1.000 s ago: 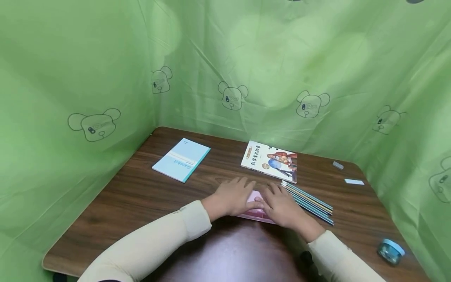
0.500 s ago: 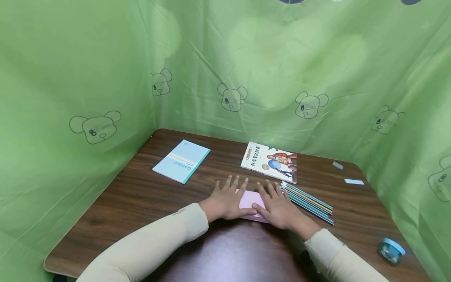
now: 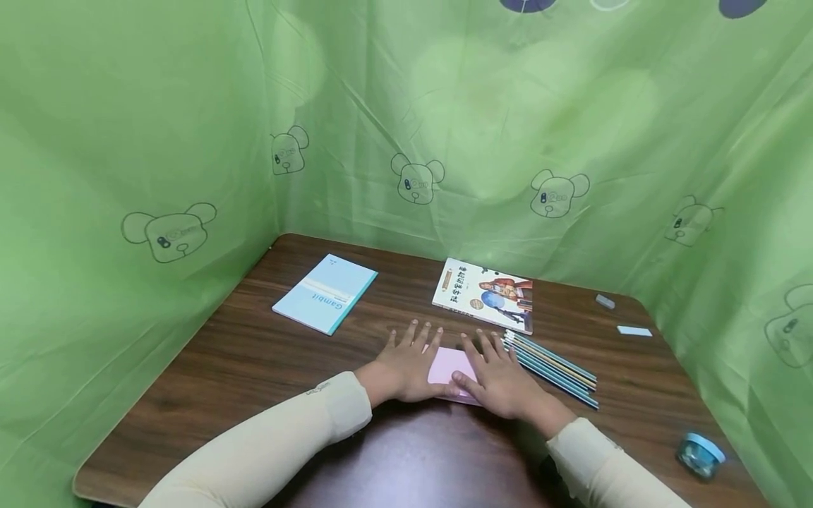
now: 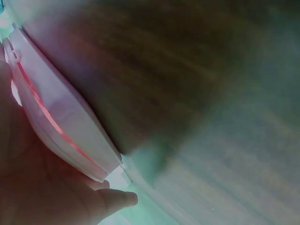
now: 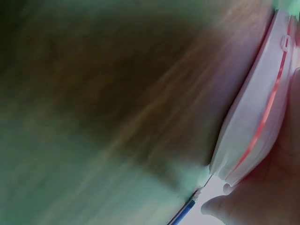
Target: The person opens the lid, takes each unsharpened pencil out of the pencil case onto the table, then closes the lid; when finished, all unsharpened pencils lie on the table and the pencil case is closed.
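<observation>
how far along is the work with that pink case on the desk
The pink case lies flat on the table. In hand: left hand and right hand press on it with straight fingers. Left out beside it: the pencils, loose.

Lighting: we note even, bright, diffuse light from above, green-tinted by the curtain [image 3: 483, 106]. Shadows: soft, falling toward us on the worktop [image 3: 222, 353], with mild sheen. Head view: sharp, edges bowed (wide lens). Both wrist views: we find heavy blur, everything out of focus.
</observation>
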`<state>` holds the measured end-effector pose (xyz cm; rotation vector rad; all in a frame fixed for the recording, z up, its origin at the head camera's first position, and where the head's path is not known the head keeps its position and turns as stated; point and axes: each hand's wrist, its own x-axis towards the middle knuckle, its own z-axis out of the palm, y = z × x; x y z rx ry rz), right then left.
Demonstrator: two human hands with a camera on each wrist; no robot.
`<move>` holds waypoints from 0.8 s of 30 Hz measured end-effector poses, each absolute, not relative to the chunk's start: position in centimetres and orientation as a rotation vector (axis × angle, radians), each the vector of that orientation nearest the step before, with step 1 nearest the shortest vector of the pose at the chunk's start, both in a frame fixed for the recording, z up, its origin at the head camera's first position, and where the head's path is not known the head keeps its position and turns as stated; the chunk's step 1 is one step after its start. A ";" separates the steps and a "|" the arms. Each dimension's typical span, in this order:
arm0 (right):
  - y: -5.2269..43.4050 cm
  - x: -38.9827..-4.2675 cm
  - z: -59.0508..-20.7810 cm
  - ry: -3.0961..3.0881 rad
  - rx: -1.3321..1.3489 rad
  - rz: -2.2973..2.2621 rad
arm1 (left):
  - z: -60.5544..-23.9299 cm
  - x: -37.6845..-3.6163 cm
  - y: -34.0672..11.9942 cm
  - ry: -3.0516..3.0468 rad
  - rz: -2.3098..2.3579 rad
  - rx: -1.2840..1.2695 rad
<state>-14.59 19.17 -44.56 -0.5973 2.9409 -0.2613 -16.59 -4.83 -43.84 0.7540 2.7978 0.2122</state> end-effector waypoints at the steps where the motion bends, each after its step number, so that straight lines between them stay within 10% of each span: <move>1: 19.2 -14.6 -44.6 2.944 -0.598 -0.258 | -43.9 -16.6 -4.8 2.799 0.208 0.753; 24: 18.8 -14.5 -44.4 2.927 -0.592 -0.222 | -42.9 -16.2 -4.6 2.786 0.140 0.743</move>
